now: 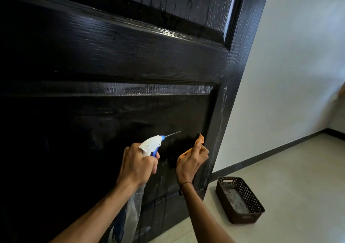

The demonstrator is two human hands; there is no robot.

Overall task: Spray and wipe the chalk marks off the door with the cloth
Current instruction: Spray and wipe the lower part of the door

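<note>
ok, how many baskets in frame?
1. A dark perforated basket sits on the floor to the right of the door, near its lower corner, by the wall's baseboard. Others may lie outside the frame or behind the door.

Looks like room in home. Black panelled wooden door (130,60) with raised mouldings, glossy and wet in patches. Plain white painted wall (291,65) beside it, dark skirting strip (270,153) along base. Pale tiled floor (298,177). Small dark perforated plastic basket (257,200) on floor just beside door's edge.
</note>
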